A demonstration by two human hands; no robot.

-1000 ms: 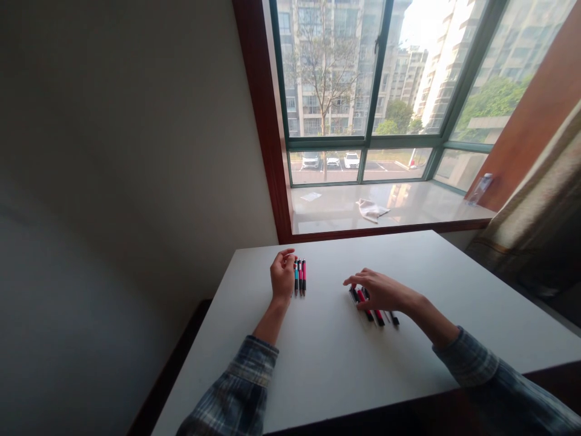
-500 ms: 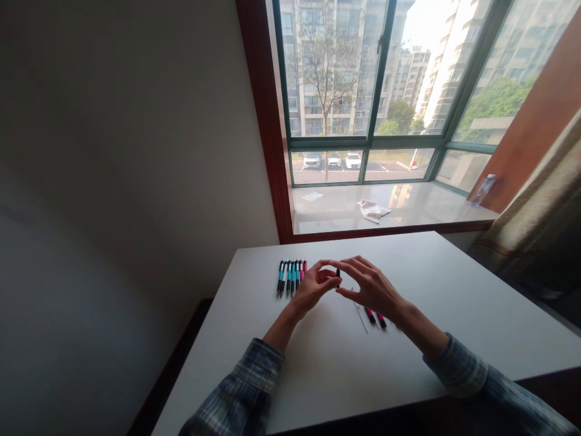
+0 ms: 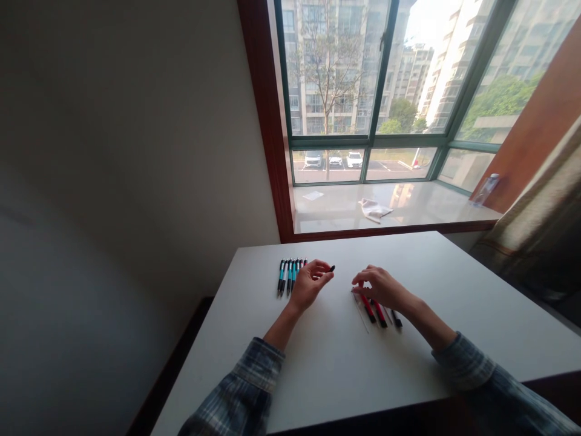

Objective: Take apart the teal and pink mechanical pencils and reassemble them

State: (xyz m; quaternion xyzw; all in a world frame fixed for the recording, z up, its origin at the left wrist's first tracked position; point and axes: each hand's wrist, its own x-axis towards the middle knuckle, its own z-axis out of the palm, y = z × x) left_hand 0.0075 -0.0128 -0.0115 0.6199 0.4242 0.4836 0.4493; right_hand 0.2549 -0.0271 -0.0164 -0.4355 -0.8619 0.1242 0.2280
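My left hand (image 3: 311,283) pinches a small black pen part (image 3: 333,267) between thumb and fingers, just right of a neat row of several teal and red pens (image 3: 290,274) on the white table (image 3: 327,357). My right hand (image 3: 381,287) rests, fingers curled down, on a loose group of red and black pens (image 3: 376,312) and thin refills near the table's middle. Whether it grips one of them is hidden by the fingers.
Beyond the table lies a window sill (image 3: 408,209) with a crumpled cloth (image 3: 373,209), a paper scrap (image 3: 312,195) and a plastic bottle (image 3: 485,189). A curtain (image 3: 535,224) hangs at the right. A bare wall stands at the left.
My hands met in the middle around the black part, then separated. The left hand kept the part and drew back toward the pen row; the right hand dropped onto the loose pens.
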